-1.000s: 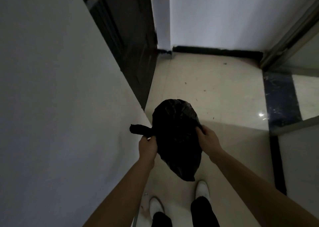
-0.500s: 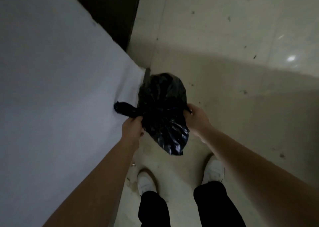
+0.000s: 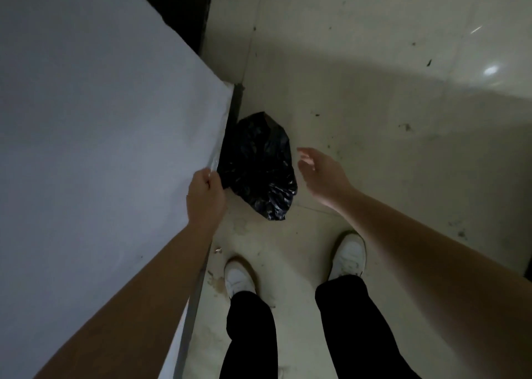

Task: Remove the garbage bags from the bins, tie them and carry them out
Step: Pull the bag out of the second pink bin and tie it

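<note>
Nearest the camera, two legs in black trousers (image 3: pixel 345 321) end in white shoes, the left shoe (image 3: pixel 239 278) behind the left hand and the right shoe (image 3: pixel 349 256) behind and below the right hand. Both bare forearms reach forward over them.

The left hand (image 3: pixel 205 194) is clenched, knuckles up, its curled fingers (image 3: pixel 208 177) closed against the left edge of the black garbage bag (image 3: pixel 259 165). It grasps the plastic there, though the hand itself hides the piece it pinches. The right hand (image 3: pixel 319 171) is released: palm turned inward, fingers straight and spread, holding nothing. It is near the bag's right side but apart from it, with bare floor showing in the gap.

The garbage bag sits between the two hands and just ahead of them, a crumpled, glossy lump with its narrower end pointing back toward the shoes. Whether it rests on the floor or hangs from the left hand cannot be told.

Left of the left hand rises a white wall (image 3: pixel 100 119), whose corner touches the bag's left side. A dark skirting strip (image 3: pixel 237 99) runs at that corner just beyond the bag. The pale tiled floor (image 3: pixel 374 105), flecked with dark specks, spreads ahead of the right hand. Farthest off, beyond the left hand, is a dark doorway (image 3: pixel 184 4).
</note>
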{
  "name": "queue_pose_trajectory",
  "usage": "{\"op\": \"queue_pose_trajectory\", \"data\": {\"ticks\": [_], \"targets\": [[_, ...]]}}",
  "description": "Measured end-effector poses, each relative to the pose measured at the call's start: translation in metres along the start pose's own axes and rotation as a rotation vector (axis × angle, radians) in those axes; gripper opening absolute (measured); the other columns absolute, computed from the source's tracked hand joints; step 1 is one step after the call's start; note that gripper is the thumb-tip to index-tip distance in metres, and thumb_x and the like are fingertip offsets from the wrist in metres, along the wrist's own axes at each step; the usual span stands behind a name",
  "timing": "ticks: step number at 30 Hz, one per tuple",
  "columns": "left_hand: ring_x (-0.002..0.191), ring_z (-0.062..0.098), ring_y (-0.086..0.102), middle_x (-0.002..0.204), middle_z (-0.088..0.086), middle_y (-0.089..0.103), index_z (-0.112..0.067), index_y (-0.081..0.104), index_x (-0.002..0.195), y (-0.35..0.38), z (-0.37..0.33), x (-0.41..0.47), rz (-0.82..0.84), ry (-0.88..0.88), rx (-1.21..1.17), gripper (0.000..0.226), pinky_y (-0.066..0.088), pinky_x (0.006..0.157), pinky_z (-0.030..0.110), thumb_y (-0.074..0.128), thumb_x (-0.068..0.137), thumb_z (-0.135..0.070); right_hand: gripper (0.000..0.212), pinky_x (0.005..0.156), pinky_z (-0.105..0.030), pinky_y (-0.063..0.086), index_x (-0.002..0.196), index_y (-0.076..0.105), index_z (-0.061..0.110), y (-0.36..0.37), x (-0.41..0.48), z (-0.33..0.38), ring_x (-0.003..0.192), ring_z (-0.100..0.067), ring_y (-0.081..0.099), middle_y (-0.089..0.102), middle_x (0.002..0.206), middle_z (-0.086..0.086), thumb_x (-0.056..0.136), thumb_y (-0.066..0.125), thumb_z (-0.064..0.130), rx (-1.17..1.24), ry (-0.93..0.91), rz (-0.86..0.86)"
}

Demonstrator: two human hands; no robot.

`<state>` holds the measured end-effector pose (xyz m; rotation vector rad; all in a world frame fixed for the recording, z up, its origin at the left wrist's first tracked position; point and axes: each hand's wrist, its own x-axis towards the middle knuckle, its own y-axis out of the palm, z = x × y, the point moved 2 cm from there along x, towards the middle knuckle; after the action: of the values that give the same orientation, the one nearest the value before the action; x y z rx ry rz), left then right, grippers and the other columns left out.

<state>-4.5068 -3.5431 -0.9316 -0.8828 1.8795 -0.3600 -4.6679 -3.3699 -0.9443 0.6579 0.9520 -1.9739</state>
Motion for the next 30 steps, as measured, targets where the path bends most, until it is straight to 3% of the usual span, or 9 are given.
{"op": "queue_pose_trajectory", "data": {"ticks": [3,8,13,20,25,30], "targets": [[0.142,0.021,0.034,0.160,0.010,0.030,-0.015,0.038,0.150,-0.022,-0.049,-0.042,-0.068,0.372,0.251,0.048,0.027,0.112,0.029,0.038,0.107,-0.035,0.051,0.112,-0.045,0.037,0.153,0.035,0.016,-0.047,-0.036,0.025,0.141,-0.033,0.039,0.034,0.159,-0.014,0.106,0.039,0.034,-0.287,-0.180,-0.202],[0.150,0.033,0.020,0.166,0.016,0.011,-0.012,0.023,0.157,-0.063,-0.155,-0.123,-0.134,0.786,0.577,0.063,0.018,0.120,0.048,0.029,0.104,-0.047,0.060,0.121,-0.052,0.023,0.157,0.024,0.016,-0.155,-0.118,0.081,0.151,-0.038,0.020,0.011,0.166,-0.019,0.106,0.031,0.045,-0.609,-0.392,-0.473],[0.151,0.037,0.016,0.165,0.021,0.012,-0.011,0.020,0.157,-0.103,-0.290,-0.231,-0.223,1.081,0.709,0.066,0.018,0.120,0.057,0.026,0.104,-0.050,0.064,0.123,-0.051,0.016,0.159,0.021,0.016,-0.274,-0.230,0.134,0.153,-0.037,0.012,0.006,0.166,-0.020,0.105,0.030,0.050,-0.598,-0.443,-0.730],[0.152,0.036,0.011,0.165,0.021,0.012,-0.011,0.019,0.157,-0.124,-0.406,-0.401,-0.324,1.495,0.654,0.068,0.013,0.121,0.057,0.036,0.103,-0.048,0.069,0.122,-0.053,0.016,0.158,0.022,0.012,-0.376,-0.410,0.136,0.153,-0.039,0.010,0.007,0.165,-0.024,0.104,0.036,0.053,-0.499,-0.338,-1.076],[0.153,0.038,0.010,0.165,0.022,0.012,-0.009,0.024,0.157,-0.139,-0.411,-0.524,-0.249,1.802,0.573,0.068,0.015,0.121,0.057,0.036,0.103,-0.050,0.071,0.124,-0.051,0.012,0.159,0.018,0.017,-0.384,-0.565,0.108,0.153,-0.037,0.008,0.002,0.166,-0.020,0.103,0.032,0.058,-0.524,-0.125,-1.256],[0.153,0.038,0.010,0.165,0.021,0.011,-0.011,0.023,0.157,-0.142,-0.395,-0.661,-0.080,2.093,0.457,0.068,0.015,0.121,0.057,0.032,0.103,-0.052,0.071,0.124,-0.052,0.009,0.160,0.013,0.017,-0.345,-0.755,0.075,0.154,-0.036,0.007,0.001,0.166,-0.019,0.103,0.029,0.057,-0.530,0.118,-1.483]]}}
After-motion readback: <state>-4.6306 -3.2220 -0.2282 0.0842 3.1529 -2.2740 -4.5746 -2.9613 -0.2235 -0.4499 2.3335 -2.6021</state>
